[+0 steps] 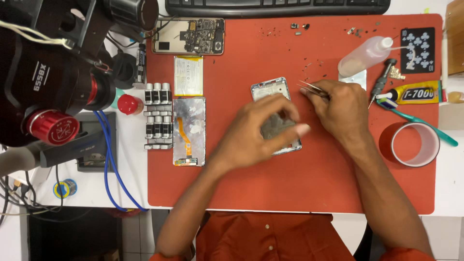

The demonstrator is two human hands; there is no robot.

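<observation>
An opened phone frame (270, 89) lies on the red mat (299, 179). My left hand (258, 130) rests over its lower half, fingers spread across the frame and pinching at something grey. My right hand (340, 108) is just right of the frame and grips metal tweezers (309, 88), their tips pointing left toward the frame's upper right edge. The lower part of the frame is hidden under my left hand.
On the mat's left lie a phone back with orange flex cable (189, 130), a battery (188, 76), a circuit-board phone half (189, 36) and a metal clamp block (158, 116). To the right are a squeeze bottle (365, 55), glue tube (415, 93), tape roll (414, 144), screwdriver (382, 79) and a playing card (418, 43). A microscope (58, 72) overhangs the left.
</observation>
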